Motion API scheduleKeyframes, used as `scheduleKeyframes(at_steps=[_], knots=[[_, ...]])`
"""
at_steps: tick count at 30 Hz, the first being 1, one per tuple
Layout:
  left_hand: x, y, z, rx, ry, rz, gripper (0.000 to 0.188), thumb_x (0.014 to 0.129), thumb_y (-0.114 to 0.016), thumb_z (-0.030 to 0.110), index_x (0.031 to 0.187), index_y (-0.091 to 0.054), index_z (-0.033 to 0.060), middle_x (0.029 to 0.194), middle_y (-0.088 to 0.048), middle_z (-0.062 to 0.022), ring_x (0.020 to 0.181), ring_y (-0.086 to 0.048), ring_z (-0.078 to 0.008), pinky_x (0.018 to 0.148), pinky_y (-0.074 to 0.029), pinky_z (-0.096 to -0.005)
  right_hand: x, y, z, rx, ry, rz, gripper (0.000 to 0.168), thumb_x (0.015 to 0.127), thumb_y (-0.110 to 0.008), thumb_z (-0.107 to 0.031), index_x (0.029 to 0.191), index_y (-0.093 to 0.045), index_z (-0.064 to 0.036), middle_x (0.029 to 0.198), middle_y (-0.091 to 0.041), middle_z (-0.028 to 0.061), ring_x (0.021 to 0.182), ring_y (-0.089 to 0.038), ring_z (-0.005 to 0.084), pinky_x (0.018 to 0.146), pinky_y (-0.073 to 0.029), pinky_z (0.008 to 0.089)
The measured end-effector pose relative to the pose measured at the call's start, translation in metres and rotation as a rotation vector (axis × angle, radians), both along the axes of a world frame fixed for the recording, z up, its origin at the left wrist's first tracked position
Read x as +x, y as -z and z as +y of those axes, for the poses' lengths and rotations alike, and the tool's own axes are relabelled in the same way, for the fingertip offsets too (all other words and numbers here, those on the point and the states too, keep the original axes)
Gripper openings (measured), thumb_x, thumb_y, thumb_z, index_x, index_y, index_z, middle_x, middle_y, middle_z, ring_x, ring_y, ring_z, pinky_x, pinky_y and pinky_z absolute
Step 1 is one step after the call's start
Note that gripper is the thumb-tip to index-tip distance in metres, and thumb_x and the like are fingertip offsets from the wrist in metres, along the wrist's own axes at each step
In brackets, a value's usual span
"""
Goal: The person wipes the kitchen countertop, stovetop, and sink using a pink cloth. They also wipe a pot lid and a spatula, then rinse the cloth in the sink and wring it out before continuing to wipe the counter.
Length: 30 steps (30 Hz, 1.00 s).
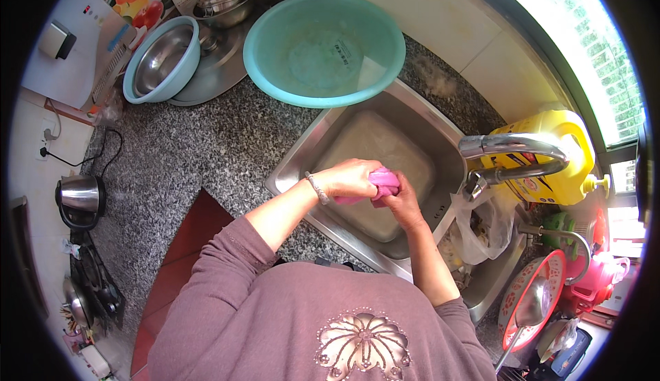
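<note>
A bunched pink cloth [384, 181] is held between my two hands above the steel sink basin [379, 138]. My left hand [353, 179], with a bracelet at its wrist, grips the cloth from the left, back of the hand up. My right hand [406, 203] closes on its right end, lower down. The fingertips are partly hidden by the cloth. Beyond the hands, a large turquoise plastic basin [322, 51] rests over the far edge of the sink. A chrome faucet [515, 149] arches in from the right of the hands.
Right of the sink stand a yellow jug [551, 164] with a pump and a clear plastic bag [482, 236] by a second basin. A light-blue basin holding a steel bowl [162, 61] lies on the granite counter [170, 143] at left. An electric kettle [81, 200] is farther left.
</note>
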<state>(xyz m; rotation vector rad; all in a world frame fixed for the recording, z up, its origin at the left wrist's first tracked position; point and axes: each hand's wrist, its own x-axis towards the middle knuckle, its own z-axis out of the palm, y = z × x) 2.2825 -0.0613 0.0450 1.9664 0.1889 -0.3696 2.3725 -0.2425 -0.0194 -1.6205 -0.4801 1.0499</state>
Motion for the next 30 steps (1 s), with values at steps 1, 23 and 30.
scheduleKeyframes(at_steps=[1,23,30], knots=[[-0.003,-0.002,0.003,-0.102,-0.021,0.000,0.048,0.073,-0.068,0.024,0.116,-0.057,0.0073,0.101,-0.066,-0.0132,0.094,-0.064,-0.0248,0.080,-0.050,-0.0378,-0.001,0.001,0.001,0.087,0.060,0.045,0.047,0.074,-0.066,-0.009,0.117,-0.049,-0.004,0.102,-0.061,0.0118,0.090,-0.064,0.0234,0.077,-0.055,0.0353],[-0.028,0.034,-0.042,-1.555,-0.677,0.207,0.031,0.085,-0.069,0.022,0.106,-0.051,0.0094,0.084,-0.056,-0.0010,0.070,-0.052,-0.0077,0.044,-0.039,-0.0184,0.050,-0.018,0.007,0.127,0.138,0.313,0.061,0.091,-0.060,-0.042,0.132,-0.045,0.001,0.125,-0.056,0.0104,0.114,-0.054,0.0234,0.101,-0.040,0.0392],[-0.024,0.019,-0.068,-1.965,-0.388,0.287,0.043,0.087,-0.067,0.041,0.104,-0.051,0.0056,0.082,-0.049,-0.0013,0.060,-0.041,-0.0055,0.039,-0.033,-0.0136,0.007,-0.018,0.043,0.863,0.094,0.797,0.065,0.080,-0.068,-0.052,0.129,-0.047,-0.015,0.129,-0.053,0.0132,0.116,-0.054,0.0275,0.100,-0.044,0.0437]])
